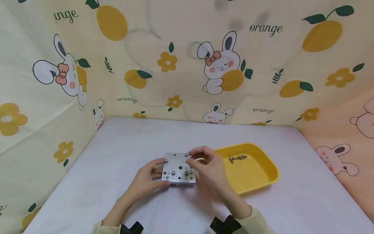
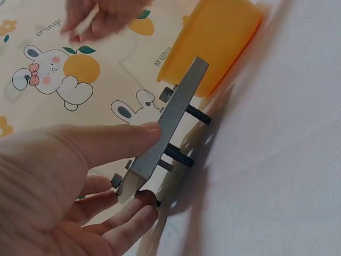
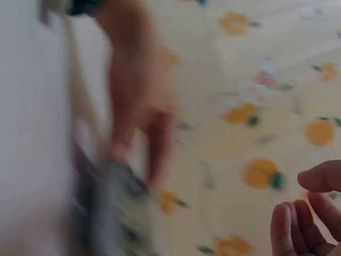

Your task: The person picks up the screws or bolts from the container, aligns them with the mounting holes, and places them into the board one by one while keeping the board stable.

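A square grey metal plate with several screws in it is tilted up off the white table. My left hand grips its left edge, thumb on top and fingers beneath. The left wrist view shows the plate edge-on, with black screw shanks sticking out of its underside. My right hand hovers with curled fingers at the plate's far right corner, by a screw head. In the blurred right wrist view its fingertips and thumb are apart, and nothing shows between them.
A yellow tray stands right of the plate with two or three loose screws in it. Cloth walls printed with rabbits and oranges close off the table at the back and on both sides.
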Tool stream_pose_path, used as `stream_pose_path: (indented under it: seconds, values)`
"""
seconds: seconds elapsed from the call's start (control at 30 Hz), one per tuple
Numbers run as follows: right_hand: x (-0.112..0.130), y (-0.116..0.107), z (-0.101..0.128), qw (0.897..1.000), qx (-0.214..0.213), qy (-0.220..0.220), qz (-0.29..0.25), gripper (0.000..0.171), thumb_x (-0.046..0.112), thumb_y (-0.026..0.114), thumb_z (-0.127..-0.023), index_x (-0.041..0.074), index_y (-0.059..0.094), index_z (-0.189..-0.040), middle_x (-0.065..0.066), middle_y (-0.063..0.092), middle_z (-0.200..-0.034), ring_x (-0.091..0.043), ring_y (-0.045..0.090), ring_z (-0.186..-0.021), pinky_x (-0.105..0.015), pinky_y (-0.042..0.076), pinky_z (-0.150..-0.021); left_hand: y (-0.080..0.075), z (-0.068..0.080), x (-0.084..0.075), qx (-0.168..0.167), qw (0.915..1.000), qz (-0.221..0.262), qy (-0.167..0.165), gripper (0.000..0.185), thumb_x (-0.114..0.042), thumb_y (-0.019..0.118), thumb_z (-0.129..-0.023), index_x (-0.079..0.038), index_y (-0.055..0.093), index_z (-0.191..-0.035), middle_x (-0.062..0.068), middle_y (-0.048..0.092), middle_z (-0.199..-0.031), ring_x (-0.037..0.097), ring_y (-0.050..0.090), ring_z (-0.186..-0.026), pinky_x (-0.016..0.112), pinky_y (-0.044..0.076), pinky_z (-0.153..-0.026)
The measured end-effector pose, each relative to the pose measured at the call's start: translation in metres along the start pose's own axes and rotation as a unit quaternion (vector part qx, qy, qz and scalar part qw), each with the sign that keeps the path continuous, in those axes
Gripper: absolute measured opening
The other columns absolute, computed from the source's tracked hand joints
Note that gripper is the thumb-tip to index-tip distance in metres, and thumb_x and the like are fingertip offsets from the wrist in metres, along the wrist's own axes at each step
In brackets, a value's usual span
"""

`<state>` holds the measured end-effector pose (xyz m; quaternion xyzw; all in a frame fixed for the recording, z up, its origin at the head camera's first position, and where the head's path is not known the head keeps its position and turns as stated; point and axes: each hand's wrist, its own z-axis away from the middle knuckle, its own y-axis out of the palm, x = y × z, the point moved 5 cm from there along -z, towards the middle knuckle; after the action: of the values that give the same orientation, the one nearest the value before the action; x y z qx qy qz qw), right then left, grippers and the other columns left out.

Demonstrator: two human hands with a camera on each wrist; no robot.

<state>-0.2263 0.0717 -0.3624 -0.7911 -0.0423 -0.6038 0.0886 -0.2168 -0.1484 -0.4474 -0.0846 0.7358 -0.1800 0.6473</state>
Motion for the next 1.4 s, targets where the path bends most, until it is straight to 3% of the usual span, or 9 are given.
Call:
stream_pose_path:
  seconds: [0.1, 0.2, 0.33, 0.47, 0.63, 0.73, 0.97, 1.23, 1.4]
  values:
    - [0.018, -0.039, -0.012, 0.999, -0.022, 0.022, 0.01, 0.022, 0.006, 0.077, -0.085, -0.001, 0.068, -0.104, -0.017, 0.067, -0.1, -0.028, 0.064, -0.088, -0.032, 0.057, -0.08, -0.003, 0.002, 0.001, -0.007, 0.9999, -0.001, -0.008, 0.082, -0.011, 0.091, -0.068, -0.008, 0.053, -0.14, 0.015, 0.055, -0.133, 0.024, 0.065, -0.101, 0.03, 0.055, -0.087]
    - [0.019, -0.082, -0.028, 0.997, -0.022, 0.069, 0.034, 0.028, 0.01, 0.077, -0.086, -0.005, 0.066, -0.107, -0.014, 0.069, -0.098, -0.024, 0.066, -0.087, -0.034, 0.058, -0.081, -0.001, 0.001, 0.002, -0.003, 1.0, 0.002, -0.005, 0.082, -0.01, 0.091, -0.068, -0.008, 0.052, -0.14, 0.014, 0.055, -0.133, 0.023, 0.065, -0.101, 0.031, 0.054, -0.088]
    - [0.002, -0.128, -0.043, 0.986, -0.002, 0.147, 0.078, 0.036, 0.013, 0.077, -0.087, -0.008, 0.064, -0.113, -0.01, 0.07, -0.099, -0.022, 0.067, -0.089, -0.033, 0.058, -0.081, 0.002, 0.001, 0.002, 0.002, 1.0, 0.003, -0.007, 0.082, -0.012, 0.091, -0.068, -0.008, 0.051, -0.141, 0.013, 0.055, -0.133, 0.022, 0.065, -0.1, 0.03, 0.054, -0.088]
    - [-0.025, -0.152, -0.048, 0.977, 0.002, 0.191, 0.098, 0.037, 0.011, 0.079, -0.085, -0.009, 0.066, -0.114, -0.01, 0.072, -0.098, -0.02, 0.068, -0.089, -0.032, 0.057, -0.082, 0.0, 0.002, 0.002, 0.002, 1.0, -0.002, -0.008, 0.082, -0.012, 0.091, -0.069, -0.008, 0.051, -0.141, 0.015, 0.054, -0.135, 0.024, 0.065, -0.101, 0.031, 0.054, -0.088]
    - [-0.058, -0.162, -0.04, 0.968, -0.01, 0.247, 0.052, 0.032, 0.003, 0.078, -0.084, -0.011, 0.068, -0.111, -0.008, 0.073, -0.092, -0.018, 0.07, -0.086, -0.037, 0.056, -0.086, 0.0, 0.004, 0.003, 0.008, 1.0, 0.001, -0.001, 0.082, -0.013, 0.09, -0.069, -0.007, 0.051, -0.141, 0.017, 0.052, -0.137, 0.026, 0.065, -0.102, 0.034, 0.055, -0.089]
    - [-0.071, -0.164, -0.035, 0.964, -0.016, 0.261, 0.056, 0.034, 0.0, 0.077, -0.083, -0.015, 0.066, -0.112, -0.009, 0.073, -0.089, -0.016, 0.07, -0.082, -0.037, 0.057, -0.084, 0.001, 0.004, 0.003, 0.013, 0.9999, 0.004, 0.003, 0.082, -0.013, 0.09, -0.07, -0.008, 0.05, -0.141, 0.017, 0.053, -0.136, 0.026, 0.065, -0.102, 0.033, 0.054, -0.089]
    - [-0.089, -0.168, -0.03, 0.96, -0.02, 0.264, 0.094, 0.039, -0.001, 0.076, -0.083, -0.017, 0.063, -0.116, -0.013, 0.073, -0.091, -0.015, 0.07, -0.08, -0.031, 0.058, -0.077, 0.002, 0.002, 0.002, 0.013, 0.9999, 0.0, 0.006, 0.082, -0.014, 0.09, -0.07, -0.008, 0.05, -0.142, 0.015, 0.052, -0.137, 0.024, 0.065, -0.102, 0.03, 0.054, -0.088]
    - [-0.1, -0.163, -0.033, 0.954, -0.019, 0.252, 0.161, 0.033, 0.004, 0.082, -0.079, -0.009, 0.072, -0.107, -0.012, 0.074, -0.092, -0.012, 0.069, -0.079, -0.026, 0.058, -0.072, 0.003, 0.002, 0.002, 0.015, 0.9998, 0.001, 0.011, 0.083, -0.012, 0.09, -0.07, -0.007, 0.049, -0.142, 0.015, 0.051, -0.138, 0.024, 0.065, -0.101, 0.028, 0.054, -0.087]
    - [-0.106, -0.152, -0.034, 0.955, 0.001, 0.245, 0.169, 0.031, 0.003, 0.084, -0.076, -0.007, 0.073, -0.103, -0.013, 0.073, -0.089, -0.016, 0.07, -0.079, -0.028, 0.058, -0.073, 0.002, 0.002, 0.003, 0.011, 0.9999, -0.004, 0.011, 0.082, -0.011, 0.09, -0.07, -0.007, 0.05, -0.141, 0.015, 0.052, -0.137, 0.023, 0.066, -0.1, 0.028, 0.054, -0.087]
